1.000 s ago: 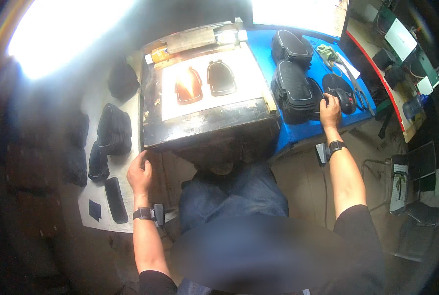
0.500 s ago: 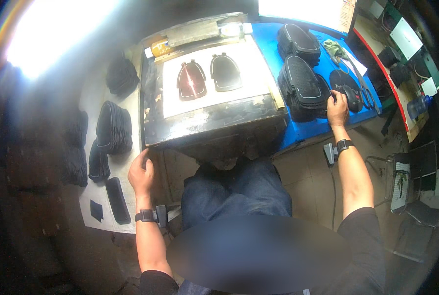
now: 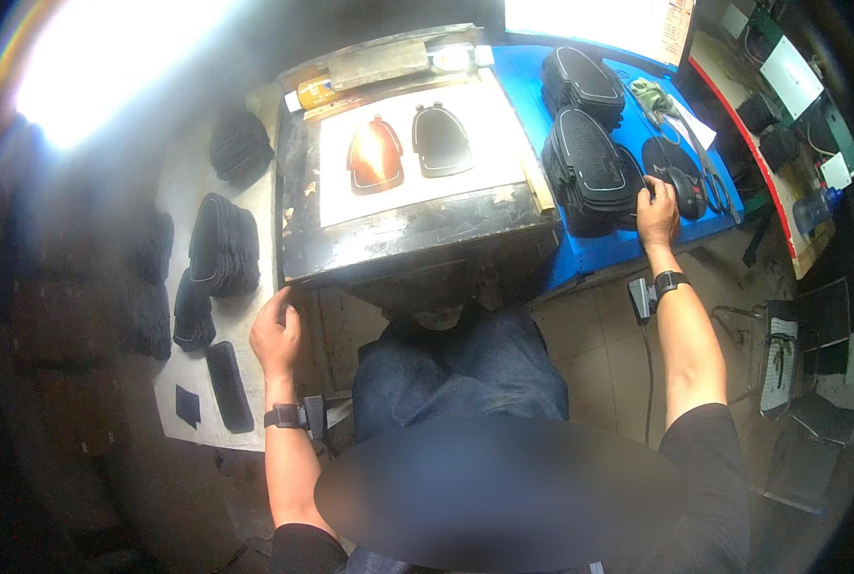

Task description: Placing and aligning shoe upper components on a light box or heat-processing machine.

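My left hand (image 3: 276,335) is beside the near left corner of the dark work platform (image 3: 379,251), fingers loosely bent and touching or almost touching its edge; I see nothing in it. My right hand (image 3: 656,212) rests on the blue tabletop (image 3: 599,263), between a stack of black shaped pads (image 3: 590,158) and a black computer mouse (image 3: 685,191). Its thumb and fingers are bent, a little apart, against or close to the stack's edge. On the platform's white sheet (image 3: 494,134) lie two pads: one lit orange-red (image 3: 376,158), the other black (image 3: 441,143).
Another black pad stack (image 3: 582,78) stands behind the first. Scissors (image 3: 719,191) and a crumpled cloth (image 3: 652,100) lie at the right. More pad stacks (image 3: 224,247) sit on the left table, near a dark flat oblong object (image 3: 229,387). A bright screen (image 3: 604,24) stands at the back.
The light on the left pad has turned from dark red with a bright spot to a brighter orange. My hands have stayed in place.
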### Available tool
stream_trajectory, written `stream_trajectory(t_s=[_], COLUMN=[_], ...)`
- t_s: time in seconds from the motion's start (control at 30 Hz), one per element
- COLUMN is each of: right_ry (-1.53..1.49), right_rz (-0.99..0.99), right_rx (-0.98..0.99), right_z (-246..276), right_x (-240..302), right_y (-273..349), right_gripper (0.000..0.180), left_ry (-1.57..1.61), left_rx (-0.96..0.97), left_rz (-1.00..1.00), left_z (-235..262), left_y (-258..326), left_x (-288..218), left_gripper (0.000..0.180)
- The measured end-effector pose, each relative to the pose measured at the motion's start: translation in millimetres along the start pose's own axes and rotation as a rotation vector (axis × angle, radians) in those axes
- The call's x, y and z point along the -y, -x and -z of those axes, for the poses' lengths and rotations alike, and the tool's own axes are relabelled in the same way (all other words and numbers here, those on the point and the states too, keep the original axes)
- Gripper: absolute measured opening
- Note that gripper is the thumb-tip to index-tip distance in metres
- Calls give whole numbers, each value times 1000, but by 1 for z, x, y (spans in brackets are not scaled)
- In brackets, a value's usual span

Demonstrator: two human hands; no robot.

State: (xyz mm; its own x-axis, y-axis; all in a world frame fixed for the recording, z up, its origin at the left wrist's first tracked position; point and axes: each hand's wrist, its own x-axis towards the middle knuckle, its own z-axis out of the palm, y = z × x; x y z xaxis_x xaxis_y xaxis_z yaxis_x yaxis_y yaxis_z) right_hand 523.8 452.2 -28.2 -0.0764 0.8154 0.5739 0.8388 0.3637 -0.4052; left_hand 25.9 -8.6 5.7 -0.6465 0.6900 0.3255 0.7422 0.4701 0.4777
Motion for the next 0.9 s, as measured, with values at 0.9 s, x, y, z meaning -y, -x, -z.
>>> stream_trajectory(t_s=[0.9], right_ry=[14], right_rz=[5], right_rx=[3], right_z=[3], right_x=[3], right_y=[0], right_gripper=[26], left_ry=[14], left_rx=[-4], left_rz=[12], left_z=[-1], left_y=[0], left_x=[1], left_gripper=[34])
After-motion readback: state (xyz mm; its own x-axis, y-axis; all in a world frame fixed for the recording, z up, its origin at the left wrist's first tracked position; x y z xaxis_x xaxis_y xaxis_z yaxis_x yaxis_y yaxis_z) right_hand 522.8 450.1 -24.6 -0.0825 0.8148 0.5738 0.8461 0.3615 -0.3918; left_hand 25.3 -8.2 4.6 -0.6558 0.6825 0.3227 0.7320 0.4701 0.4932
